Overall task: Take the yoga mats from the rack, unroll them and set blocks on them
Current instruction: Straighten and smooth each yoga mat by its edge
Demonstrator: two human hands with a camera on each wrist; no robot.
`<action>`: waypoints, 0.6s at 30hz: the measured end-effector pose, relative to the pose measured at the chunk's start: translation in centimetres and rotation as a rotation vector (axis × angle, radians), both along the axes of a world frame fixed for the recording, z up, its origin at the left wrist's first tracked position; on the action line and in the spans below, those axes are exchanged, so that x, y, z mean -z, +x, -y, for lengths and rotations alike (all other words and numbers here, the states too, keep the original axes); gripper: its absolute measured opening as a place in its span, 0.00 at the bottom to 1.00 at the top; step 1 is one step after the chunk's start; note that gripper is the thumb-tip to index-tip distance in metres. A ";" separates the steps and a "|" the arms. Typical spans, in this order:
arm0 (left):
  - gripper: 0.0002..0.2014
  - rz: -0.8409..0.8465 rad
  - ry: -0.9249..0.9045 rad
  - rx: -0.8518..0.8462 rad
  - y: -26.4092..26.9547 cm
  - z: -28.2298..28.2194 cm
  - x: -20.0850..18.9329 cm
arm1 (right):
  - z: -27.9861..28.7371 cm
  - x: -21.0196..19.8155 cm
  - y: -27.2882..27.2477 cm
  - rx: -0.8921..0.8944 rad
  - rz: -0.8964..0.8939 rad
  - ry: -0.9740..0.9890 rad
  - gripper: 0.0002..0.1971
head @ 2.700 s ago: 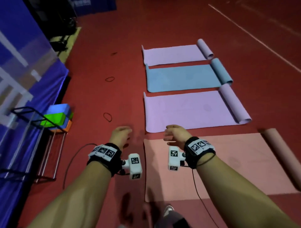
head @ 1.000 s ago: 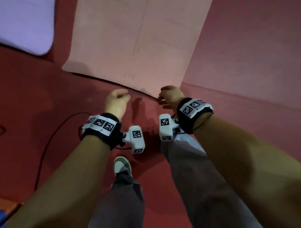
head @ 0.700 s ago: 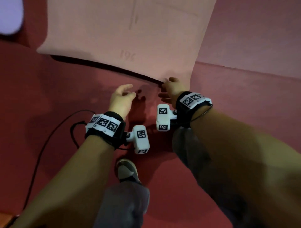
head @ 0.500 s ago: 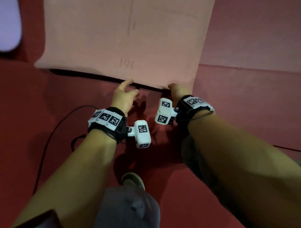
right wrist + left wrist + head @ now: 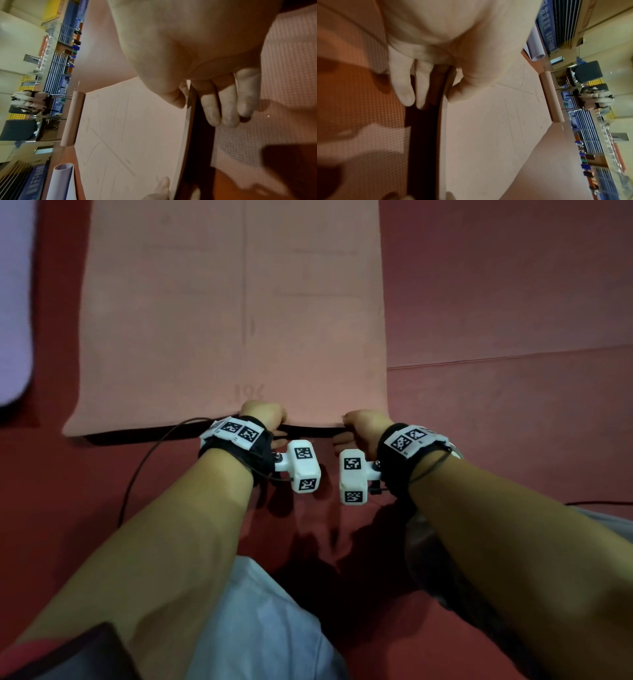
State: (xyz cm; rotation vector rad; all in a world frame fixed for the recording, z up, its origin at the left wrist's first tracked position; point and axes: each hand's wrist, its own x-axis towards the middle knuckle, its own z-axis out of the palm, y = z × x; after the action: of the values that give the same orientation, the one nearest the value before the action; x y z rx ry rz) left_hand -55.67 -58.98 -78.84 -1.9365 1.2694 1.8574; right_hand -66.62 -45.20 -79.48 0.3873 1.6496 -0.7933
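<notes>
Both hands — left hand (image 5: 264, 415) and right hand (image 5: 362, 424) — pinch the pink mat's (image 5: 233, 313) raised near edge, thumbs on top, apparently to tug it straight.

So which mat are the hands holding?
The pink mat. The left hand and right hand both pinch its near edge; the purple mat lies untouched off to the left.

pink yoga mat (image 5: 233, 313) | spread flat across upper centre of frame, near short edge lifted off red floor, dark shadow beneath | far end rolled (image 5: 551, 97) | lilac mat (image 5: 13, 302) at far left edge
</notes>
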 end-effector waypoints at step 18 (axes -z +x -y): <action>0.12 -0.344 0.039 -0.285 2.2 -1.8 -4.2 | -1.7 -8.6 -2.9 -0.826 -0.554 0.178 0.20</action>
State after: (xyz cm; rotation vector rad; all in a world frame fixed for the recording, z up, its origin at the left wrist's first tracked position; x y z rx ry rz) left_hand -53.52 -57.20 -74.61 -1.9195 1.0685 2.4220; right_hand -69.49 -43.53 -70.87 -0.4329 2.1577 -0.1176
